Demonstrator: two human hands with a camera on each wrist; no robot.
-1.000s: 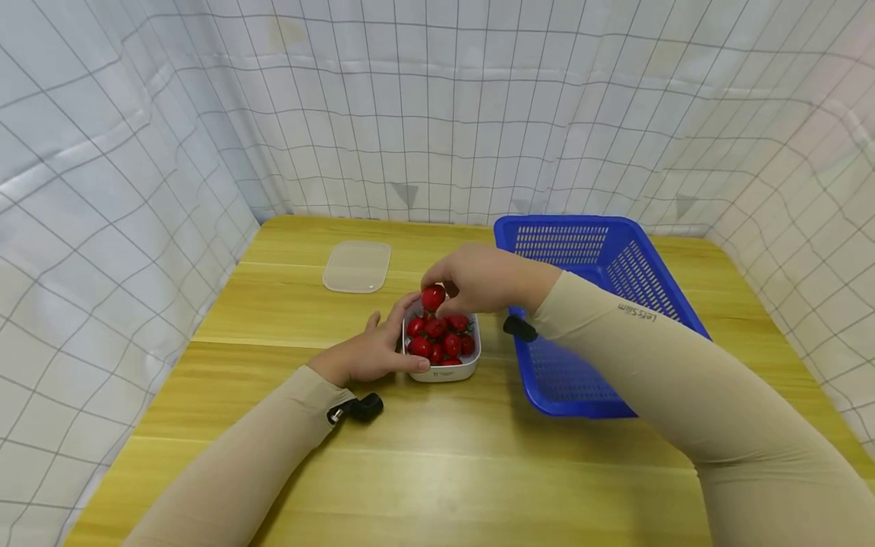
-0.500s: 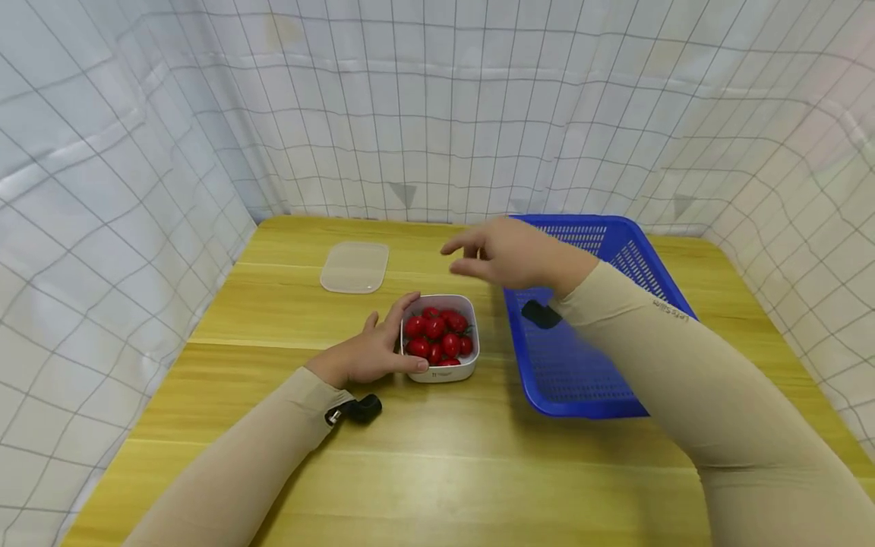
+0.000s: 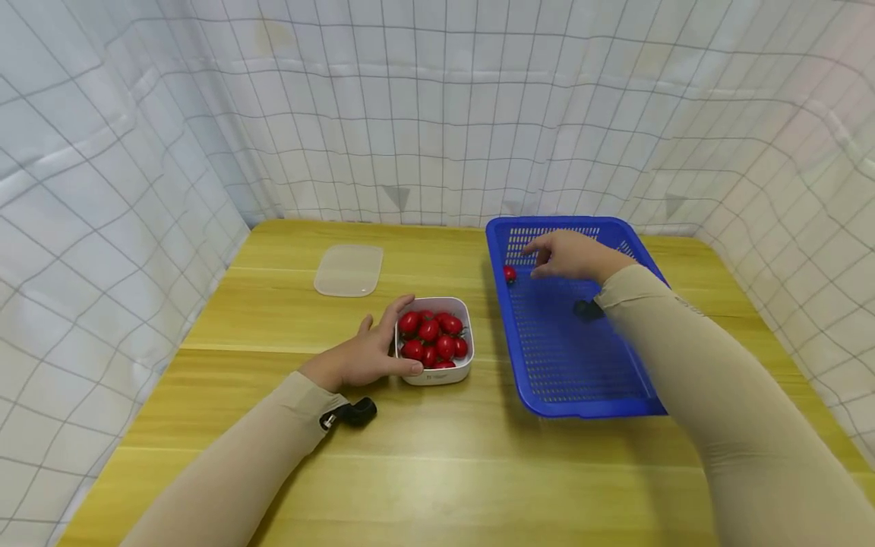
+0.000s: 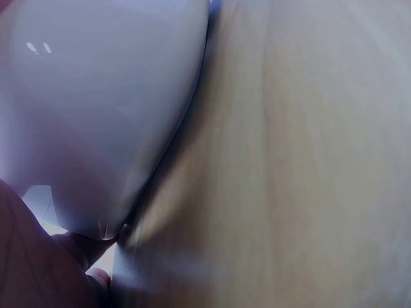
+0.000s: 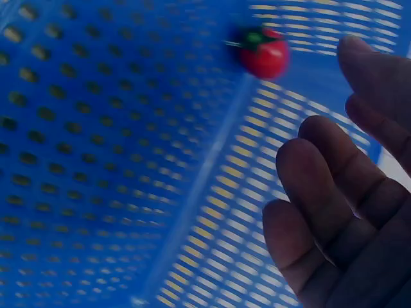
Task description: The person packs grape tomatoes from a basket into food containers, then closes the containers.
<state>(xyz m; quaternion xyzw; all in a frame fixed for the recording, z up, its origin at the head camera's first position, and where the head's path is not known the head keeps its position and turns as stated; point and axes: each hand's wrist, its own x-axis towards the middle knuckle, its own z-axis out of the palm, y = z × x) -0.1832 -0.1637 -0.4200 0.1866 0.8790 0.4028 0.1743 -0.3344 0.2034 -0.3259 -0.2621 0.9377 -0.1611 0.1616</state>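
Observation:
My left hand (image 3: 365,355) holds the white square container (image 3: 437,377) by its left side, thumb at the front and fingers at the back. Several red cherry tomatoes (image 3: 429,330) fill much of this container. In the left wrist view, the container's smooth wall (image 4: 109,102) stands close by, with part of the hand at lower left. Over the blue basket (image 3: 526,387), my right hand (image 3: 570,254) hovers with loose fingers and nothing between them. One cherry tomato (image 3: 510,274) lies inside the basket by its left wall; the right wrist view shows this tomato (image 5: 265,56) with its green stem, apart from the fingers.
A translucent flat lid (image 3: 349,270) lies on the wooden table (image 3: 437,479), behind and left of the container. Gridded white curtains (image 3: 437,114) hang at the back and both sides. The basket stands to the right, its left rim near the container.
A second ago my right hand pinched a cherry tomato above the container. It has since moved right over the basket and is free of it. The left hand stays at the container.

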